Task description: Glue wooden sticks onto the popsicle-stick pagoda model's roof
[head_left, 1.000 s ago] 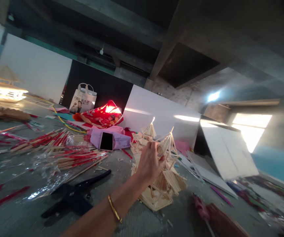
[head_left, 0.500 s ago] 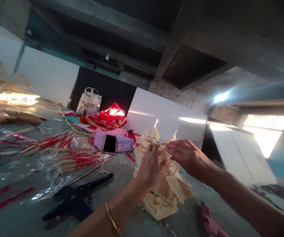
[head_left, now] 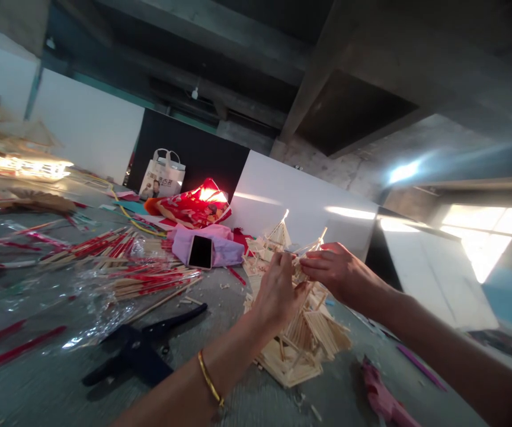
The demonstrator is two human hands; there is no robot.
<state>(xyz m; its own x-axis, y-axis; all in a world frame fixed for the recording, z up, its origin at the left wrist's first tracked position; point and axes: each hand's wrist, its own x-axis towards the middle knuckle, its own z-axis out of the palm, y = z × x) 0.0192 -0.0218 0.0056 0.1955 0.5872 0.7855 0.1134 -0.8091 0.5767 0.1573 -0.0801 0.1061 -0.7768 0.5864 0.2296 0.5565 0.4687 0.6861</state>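
A model building made of thin wooden sticks (head_left: pixel 289 359) stands on the table in front of me, with several pointed roofs. My left hand (head_left: pixel 278 295) is closed at its middle, the fingers curled and the thumb towards the right. From the other side my right hand (head_left: pixel 338 271) reaches in, its fingers pressed together against the roof part near a pointed stick tip. Both hands meet closely there, and the exact piece between the fingertips is hidden. A gold bangle (head_left: pixel 209 379) circles my left wrist.
Left of the model lie a dark blue glue gun or clamp-like tool (head_left: pixel 143 354) and red-and-tan stick bundles (head_left: pixel 149 283) in clear plastic. A phone (head_left: pixel 200 252) rests on pink cloth (head_left: pixel 229 252). At right is a pink-handled tool (head_left: pixel 383 394); behind stands a white bag (head_left: pixel 163 176).
The view has shifted slightly, and a purple stick now shows at the right. Both hands stay at the model's middle with only small finger movements.
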